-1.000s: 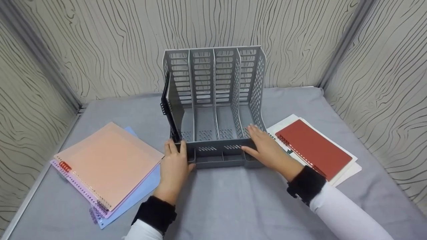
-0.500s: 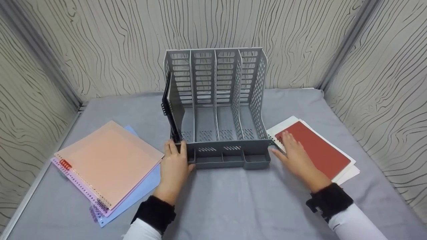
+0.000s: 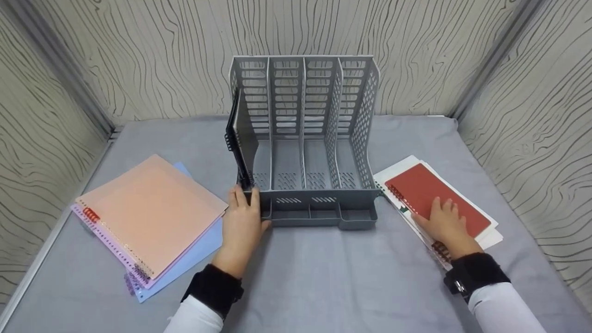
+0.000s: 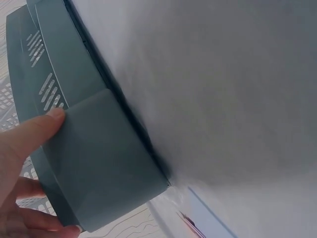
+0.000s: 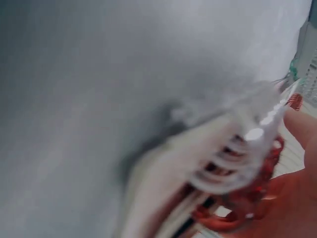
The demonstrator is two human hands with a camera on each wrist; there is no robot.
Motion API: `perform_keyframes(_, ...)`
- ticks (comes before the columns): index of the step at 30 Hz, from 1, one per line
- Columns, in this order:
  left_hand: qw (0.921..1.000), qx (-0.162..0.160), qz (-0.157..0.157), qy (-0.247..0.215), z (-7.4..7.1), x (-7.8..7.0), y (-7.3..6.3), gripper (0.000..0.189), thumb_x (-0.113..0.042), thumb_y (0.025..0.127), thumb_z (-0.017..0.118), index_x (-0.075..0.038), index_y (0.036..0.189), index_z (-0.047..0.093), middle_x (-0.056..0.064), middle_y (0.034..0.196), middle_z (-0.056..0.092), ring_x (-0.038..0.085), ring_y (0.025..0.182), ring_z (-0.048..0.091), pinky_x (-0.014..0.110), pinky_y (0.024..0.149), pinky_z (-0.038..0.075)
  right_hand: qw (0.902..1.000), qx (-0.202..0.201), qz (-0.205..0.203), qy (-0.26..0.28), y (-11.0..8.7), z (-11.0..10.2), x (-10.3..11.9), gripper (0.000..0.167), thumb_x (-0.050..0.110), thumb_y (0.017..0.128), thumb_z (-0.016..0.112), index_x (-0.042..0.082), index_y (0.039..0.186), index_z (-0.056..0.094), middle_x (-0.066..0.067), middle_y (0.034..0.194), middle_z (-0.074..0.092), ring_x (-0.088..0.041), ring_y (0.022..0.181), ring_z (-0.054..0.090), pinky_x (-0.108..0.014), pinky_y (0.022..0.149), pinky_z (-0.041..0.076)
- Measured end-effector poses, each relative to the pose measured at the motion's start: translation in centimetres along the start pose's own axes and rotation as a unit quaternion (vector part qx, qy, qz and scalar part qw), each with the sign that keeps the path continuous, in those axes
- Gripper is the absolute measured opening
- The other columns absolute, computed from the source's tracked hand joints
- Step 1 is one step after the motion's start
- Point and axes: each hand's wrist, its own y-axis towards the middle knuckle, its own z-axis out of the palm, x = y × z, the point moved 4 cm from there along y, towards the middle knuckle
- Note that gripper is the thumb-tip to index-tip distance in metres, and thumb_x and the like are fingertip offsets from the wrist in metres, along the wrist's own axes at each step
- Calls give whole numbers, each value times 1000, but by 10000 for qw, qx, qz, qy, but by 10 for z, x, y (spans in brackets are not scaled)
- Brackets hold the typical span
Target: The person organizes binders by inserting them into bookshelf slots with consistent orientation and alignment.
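Observation:
A grey file organizer (image 3: 323,195) with tall slots and a row of small front compartments stands upright in the middle. My left hand (image 3: 241,224) grips its front left corner; in the left wrist view the thumb lies on the front face (image 4: 99,153) and the fingers reach round the side. Black ring-bound notebooks (image 3: 236,148) stand leaning in the leftmost slot. To the right, my right hand (image 3: 446,226) rests over a red spiral notebook (image 3: 416,182), fingers spread on its cover and thumb near the coil. The right wrist view is blurred around the notebook rings (image 5: 228,163).
Left of the organizer lies a stack with a peach ring-bound notebook (image 3: 152,212) on top, over lilac and blue ones (image 3: 185,270). White notebooks (image 3: 407,163) lie under the red one. Patterned panels (image 3: 175,60) enclose the cloth-covered table (image 3: 319,277) at the back and sides.
My right hand has left the organizer's front right edge and moved right and toward me onto the red notebook. The left hand keeps its grip on the corner. The head view has shifted slightly.

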Motion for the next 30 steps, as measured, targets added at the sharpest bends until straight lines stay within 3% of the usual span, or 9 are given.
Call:
perform_keyframes(4, 9999, 28, 17, -99, -1, -3, 2, 86, -46, 64, 82, 0, 129, 51, 37, 126, 44, 46, 115, 47, 40, 72, 55, 9992, 247, 143, -280, -2, 0, -7, 100, 63, 89, 39, -21, 137, 12, -52, 132, 8, -63, 122, 14, -71, 94, 21)
perform_keyframes(8, 9998, 65, -15, -162, -1, -3, 3, 85, -46, 64, 82, 0, 129, 51, 37, 127, 44, 47, 116, 46, 41, 73, 54, 9965, 318, 29, -767, -1, -2, -4, 97, 64, 89, 39, -19, 136, 20, -53, 126, 21, -64, 115, 29, -68, 85, 36)
perform_keyframes(11, 9998, 35, -84, -198, -1, -2, 2, 85, -44, 63, 83, 0, 129, 52, 37, 126, 44, 47, 115, 47, 41, 73, 54, 9937, 198, -198, -1089, 3, -1, 2, 87, 56, 91, 44, -20, 132, 29, -49, 114, 41, -59, 101, 46, -63, 76, 44)
perform_keyframes(14, 9996, -3, -135, -237, -1, -1, 2, 85, -43, 62, 84, 0, 127, 53, 37, 126, 45, 47, 115, 47, 42, 73, 54, 9898, 45, -421, -1362, 7, 0, 8, 72, 42, 92, 46, -22, 124, 37, -42, 98, 52, -53, 85, 54, -59, 70, 47)
perform_keyframes(17, 9994, 2, -148, -329, -1, -3, 2, 84, -43, 62, 84, 1, 127, 53, 37, 126, 44, 47, 115, 47, 43, 72, 54, 9876, 18, -447, -1503, 9, -1, 11, 62, 29, 90, 47, -24, 121, 38, -39, 91, 54, -50, 79, 56, -57, 66, 48)
perform_keyframes(24, 9996, 31, -166, -236, 0, -3, 1, 84, -43, 62, 84, 0, 127, 54, 37, 127, 45, 46, 116, 47, 43, 75, 54, 9881, 66, -282, -1512, 11, -3, 11, 46, 5, 92, 42, -22, 128, 30, -40, 96, 53, -52, 84, 57, -57, 66, 50)
perform_keyframes(30, 9996, -58, -176, -228, -1, -3, 1, 84, -43, 61, 85, 1, 126, 54, 37, 126, 45, 47, 115, 47, 43, 79, 52, 9889, -137, -247, -1456, 8, -4, 11, 47, -2, 93, 38, -21, 133, 21, -39, 89, 54, -50, 76, 58, -55, 58, 50)
